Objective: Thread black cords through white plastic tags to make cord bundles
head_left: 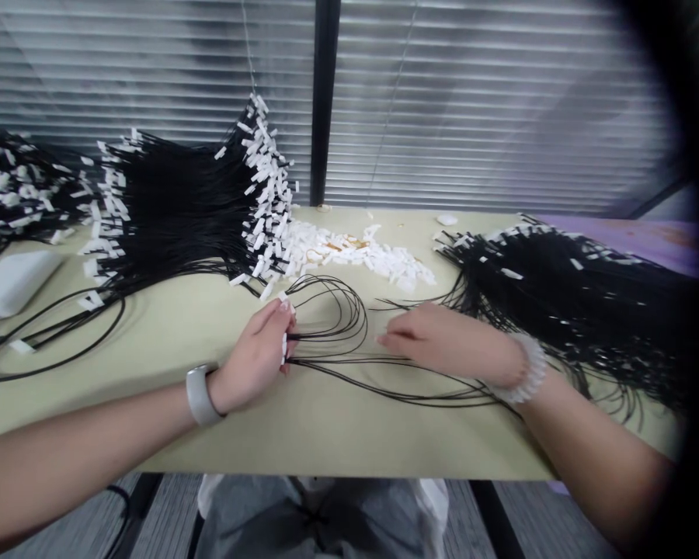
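My left hand [262, 338] is closed around a bunch of thin black cables [349, 307] with small white end pieces. Some of these cables loop round to the right and back into the hand, while others run off to the right beneath my right hand [436, 341]. The right hand hovers over the table with its fingers curled together; what lies in them, if anything, is hidden. Just behind it, loose cable ends stick out from a large heap of black cables [559, 303]. White pieces [384, 260] lie scattered behind my left hand.
A thick stack of black cables [180, 202] with white ends stands at the back left, with another pile [17, 186] beyond it. A white device [17, 283] and a looped black cord [116, 318] lie at the left. Window blinds [471, 109] rise behind the table [384, 442].
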Action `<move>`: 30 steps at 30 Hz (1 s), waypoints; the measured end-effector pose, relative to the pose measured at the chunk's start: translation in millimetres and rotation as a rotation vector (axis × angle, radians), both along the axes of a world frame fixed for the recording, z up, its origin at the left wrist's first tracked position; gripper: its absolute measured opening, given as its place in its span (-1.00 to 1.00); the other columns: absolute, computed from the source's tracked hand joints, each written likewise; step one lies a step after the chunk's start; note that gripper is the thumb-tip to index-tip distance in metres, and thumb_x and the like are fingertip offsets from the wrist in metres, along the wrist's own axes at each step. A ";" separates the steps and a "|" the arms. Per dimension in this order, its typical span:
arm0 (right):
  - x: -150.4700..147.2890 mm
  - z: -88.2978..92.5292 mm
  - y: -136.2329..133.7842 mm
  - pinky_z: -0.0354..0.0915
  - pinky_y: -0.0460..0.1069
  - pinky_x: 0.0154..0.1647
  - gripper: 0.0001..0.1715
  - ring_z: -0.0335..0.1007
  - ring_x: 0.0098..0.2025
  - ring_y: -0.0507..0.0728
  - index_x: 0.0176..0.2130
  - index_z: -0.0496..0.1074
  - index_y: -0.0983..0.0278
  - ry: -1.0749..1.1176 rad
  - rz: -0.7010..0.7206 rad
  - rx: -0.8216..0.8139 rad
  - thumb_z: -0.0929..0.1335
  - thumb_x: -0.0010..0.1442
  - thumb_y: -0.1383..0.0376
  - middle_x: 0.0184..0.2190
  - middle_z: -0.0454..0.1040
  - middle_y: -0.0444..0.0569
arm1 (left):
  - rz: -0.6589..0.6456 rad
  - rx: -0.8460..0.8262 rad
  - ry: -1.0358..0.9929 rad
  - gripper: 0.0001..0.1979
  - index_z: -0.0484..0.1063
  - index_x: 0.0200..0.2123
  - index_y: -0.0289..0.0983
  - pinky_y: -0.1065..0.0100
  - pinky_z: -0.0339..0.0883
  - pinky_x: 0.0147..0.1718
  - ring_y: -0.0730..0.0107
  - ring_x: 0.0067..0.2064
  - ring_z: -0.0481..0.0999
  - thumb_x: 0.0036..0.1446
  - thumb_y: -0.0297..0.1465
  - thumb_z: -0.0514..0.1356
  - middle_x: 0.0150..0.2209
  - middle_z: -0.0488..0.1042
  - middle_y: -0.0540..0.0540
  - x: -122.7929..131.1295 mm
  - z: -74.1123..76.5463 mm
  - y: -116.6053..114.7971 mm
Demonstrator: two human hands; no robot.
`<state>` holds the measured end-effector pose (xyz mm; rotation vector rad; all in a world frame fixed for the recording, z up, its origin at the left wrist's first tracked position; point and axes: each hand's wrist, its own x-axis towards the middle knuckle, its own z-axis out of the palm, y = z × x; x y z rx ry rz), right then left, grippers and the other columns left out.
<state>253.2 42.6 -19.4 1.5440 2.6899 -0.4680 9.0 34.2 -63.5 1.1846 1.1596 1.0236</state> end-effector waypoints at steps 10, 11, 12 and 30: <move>-58.9 -17.2 -45.0 0.09 -0.08 -0.31 -0.69 0.30 -0.29 0.04 -0.27 0.39 0.25 0.190 0.202 0.127 0.17 0.24 0.16 -0.37 0.42 -0.07 | -0.136 0.106 0.174 -0.67 0.17 -0.45 -0.26 0.52 0.17 -0.67 0.55 -0.57 0.19 0.20 -0.15 -0.09 -0.54 0.16 0.05 3.9 6.2 -8.1; -60.4 -20.8 -45.5 0.08 -0.07 -0.31 -0.70 0.30 -0.29 0.05 -0.28 0.39 0.26 0.177 0.207 0.142 0.17 0.25 0.17 -0.37 0.41 -0.06 | -0.148 0.106 0.180 -0.67 0.16 -0.45 -0.26 0.52 0.17 -0.67 0.56 -0.57 0.19 0.21 -0.15 -0.10 -0.53 0.17 0.05 4.6 6.8 -8.9; -61.1 -23.8 -45.3 0.08 -0.07 -0.31 -0.70 0.30 -0.29 0.04 -0.30 0.38 0.26 0.167 0.214 0.151 0.16 0.25 0.19 -0.38 0.41 -0.06 | -0.159 0.105 0.186 -0.67 0.16 -0.45 -0.26 0.52 0.17 -0.67 0.57 -0.58 0.19 0.21 -0.15 -0.10 -0.52 0.17 0.05 5.2 7.2 -9.6; -52.4 -23.7 -37.5 -0.08 -0.08 -0.45 -0.74 0.16 -0.49 -0.05 -0.38 0.35 0.27 0.155 0.166 0.193 0.17 0.23 0.26 -0.53 0.37 -0.13 | -0.218 0.062 0.150 -0.67 0.15 -0.44 -0.25 0.56 0.09 -0.75 0.59 -0.62 0.13 0.19 -0.13 -0.11 -0.54 0.10 0.06 4.4 7.1 -10.5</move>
